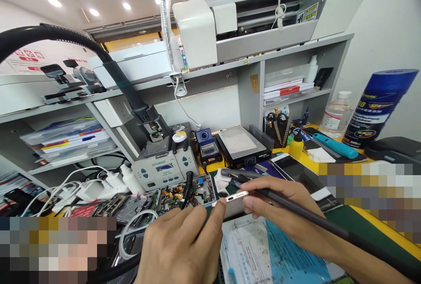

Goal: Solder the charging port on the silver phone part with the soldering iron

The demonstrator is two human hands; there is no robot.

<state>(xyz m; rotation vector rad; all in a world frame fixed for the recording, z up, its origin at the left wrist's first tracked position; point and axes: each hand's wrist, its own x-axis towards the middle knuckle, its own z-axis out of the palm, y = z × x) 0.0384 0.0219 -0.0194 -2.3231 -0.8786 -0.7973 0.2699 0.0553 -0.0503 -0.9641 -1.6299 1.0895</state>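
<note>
A phone (236, 197) is held on edge in front of me, its narrow end with the charging port and speaker holes facing me. My left hand (184, 242) grips its left side, fingers curled. My right hand (279, 196) pinches its right side between thumb and fingers. Across the right hand runs a black hose-like thing (305, 213), from the fingertips down to the lower right; whether the hand also holds it I cannot tell. Below the phone lies a blue and white printed packet (279, 249) on a green mat.
Behind the hands stand a hot air station (164, 172), a blue soldering station (208, 147) and a flat heating plate (241, 145). Circuit boards (200, 192) fill a tray at left. Another phone (296, 172), a yellow bottle (296, 147) and a spray can (375, 108) are at right.
</note>
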